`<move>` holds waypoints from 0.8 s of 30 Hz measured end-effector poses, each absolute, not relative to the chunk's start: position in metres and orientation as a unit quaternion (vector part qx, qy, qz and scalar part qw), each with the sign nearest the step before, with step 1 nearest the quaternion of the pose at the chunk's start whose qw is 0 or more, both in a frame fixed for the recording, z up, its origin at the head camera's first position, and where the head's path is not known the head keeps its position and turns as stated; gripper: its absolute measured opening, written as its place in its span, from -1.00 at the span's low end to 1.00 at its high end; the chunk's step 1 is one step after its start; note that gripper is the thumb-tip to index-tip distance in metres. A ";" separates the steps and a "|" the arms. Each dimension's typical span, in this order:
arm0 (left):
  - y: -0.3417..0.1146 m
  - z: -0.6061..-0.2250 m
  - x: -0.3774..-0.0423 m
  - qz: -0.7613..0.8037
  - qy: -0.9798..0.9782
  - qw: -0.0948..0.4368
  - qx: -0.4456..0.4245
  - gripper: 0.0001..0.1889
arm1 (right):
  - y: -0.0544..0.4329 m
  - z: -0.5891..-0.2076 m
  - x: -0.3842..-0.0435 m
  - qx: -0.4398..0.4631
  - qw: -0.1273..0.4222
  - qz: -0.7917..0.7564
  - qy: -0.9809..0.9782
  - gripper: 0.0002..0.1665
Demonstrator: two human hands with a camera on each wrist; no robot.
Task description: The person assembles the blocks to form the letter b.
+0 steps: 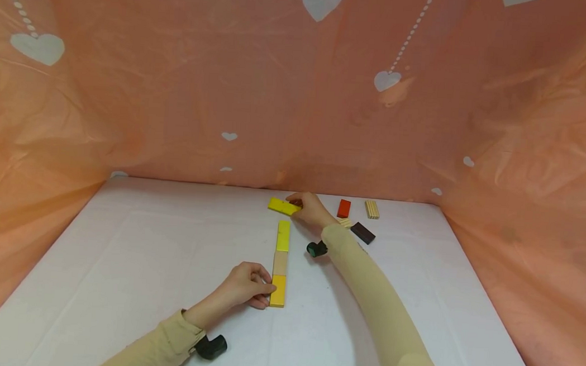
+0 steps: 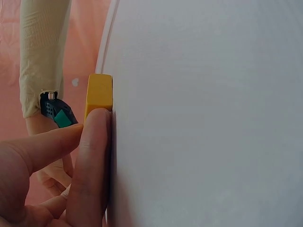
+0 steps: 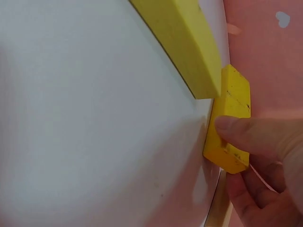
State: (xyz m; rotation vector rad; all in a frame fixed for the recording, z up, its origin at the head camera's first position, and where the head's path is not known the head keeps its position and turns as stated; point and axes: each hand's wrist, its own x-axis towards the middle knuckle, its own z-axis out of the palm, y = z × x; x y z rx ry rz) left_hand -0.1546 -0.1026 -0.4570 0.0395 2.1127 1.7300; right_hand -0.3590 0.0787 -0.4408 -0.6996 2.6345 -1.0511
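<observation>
A row of three blocks lies on the white table: a yellow block (image 1: pixel 283 235) at the far end, a plain wood block (image 1: pixel 280 263) in the middle and an orange-yellow block (image 1: pixel 278 292) nearest. My left hand (image 1: pixel 247 284) rests beside this row, its fingertips touching the left side and top of the orange-yellow block (image 2: pixel 99 92). Beyond the row's far end, my right hand (image 1: pixel 312 211) grips another yellow block (image 1: pixel 282 206), set at an angle to the row. In the right wrist view, the thumb presses that yellow block's (image 3: pixel 232 106) face and fingers curl beneath.
Right of my right hand lie a red block (image 1: pixel 344 208), a striped wood block (image 1: pixel 372 209), a dark brown block (image 1: pixel 363 232) and another striped block (image 1: pixel 345 222), partly hidden by the wrist. An orange curtain (image 1: pixel 203 88) with hearts surrounds the table.
</observation>
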 end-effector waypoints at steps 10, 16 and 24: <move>-0.102 -0.458 -0.155 0.622 0.755 0.205 0.010 -0.82 | 0.078 -0.441 -0.362 -0.265 0.097 -0.341 0.897 -0.51; -0.101 -0.459 -0.156 0.619 0.759 0.203 0.008 -0.81 | 0.074 -0.436 -0.360 -0.259 0.111 -0.330 0.901 -0.56; -0.101 -0.460 -0.156 0.617 0.761 0.203 0.005 -0.80 | 0.072 -0.433 -0.358 -0.254 0.121 -0.322 0.904 -0.60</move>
